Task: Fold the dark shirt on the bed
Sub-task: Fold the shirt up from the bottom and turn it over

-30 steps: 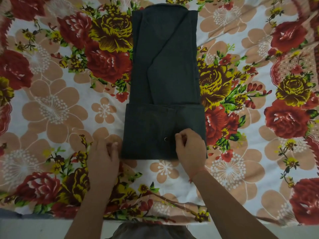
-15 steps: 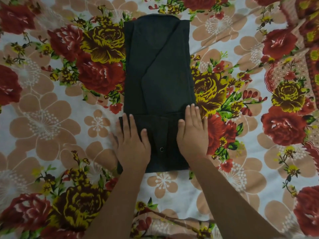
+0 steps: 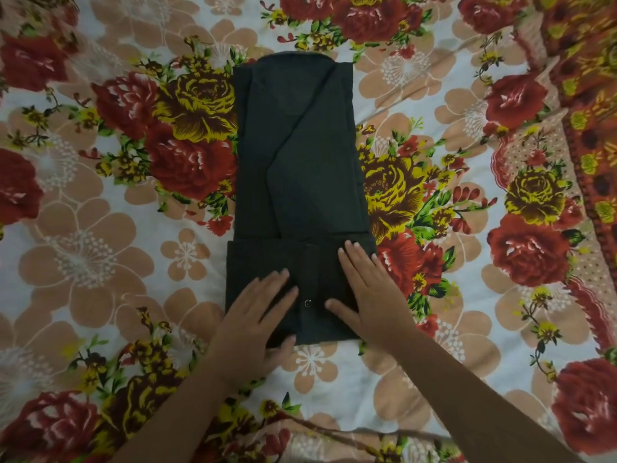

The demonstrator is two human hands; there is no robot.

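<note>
You have one view only, from the wide-angle camera on your head. It faces forward and steeply down onto the flower-printed bed, close enough that it fills the whole frame. Your left hand and right hand show low in the middle, and the dark shirt sits centred.

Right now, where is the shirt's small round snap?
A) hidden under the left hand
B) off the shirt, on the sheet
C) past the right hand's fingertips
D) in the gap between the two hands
D: the snap shows on the folded-up lower panel of the shirt, in the gap between the left hand and the right hand, both lying flat on that panel.
</note>
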